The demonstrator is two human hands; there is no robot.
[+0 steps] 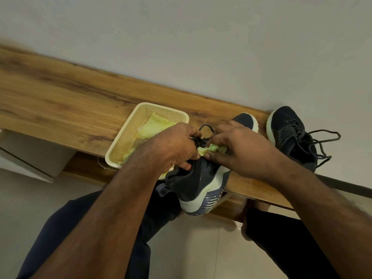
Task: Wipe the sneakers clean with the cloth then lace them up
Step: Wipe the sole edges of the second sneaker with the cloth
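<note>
Sneaker [198, 178]: near table edge [60, 101], tilted; light, soft upper, best held at collar
Left hand [177, 146]: pinches black lace [201, 140]
Right hand [239, 146]: grips limp green cloth [211, 149]

Domestic interior, most likely a home. Evidence: a wood-grain laminate shelf [60, 101] crosses the frame from upper left to lower right, against a plain painted wall [201, 37]. Pale floor tiles [211, 254] lie at the bottom. A cream perforated plastic basket [128, 137] sits on the shelf at centre.
</note>
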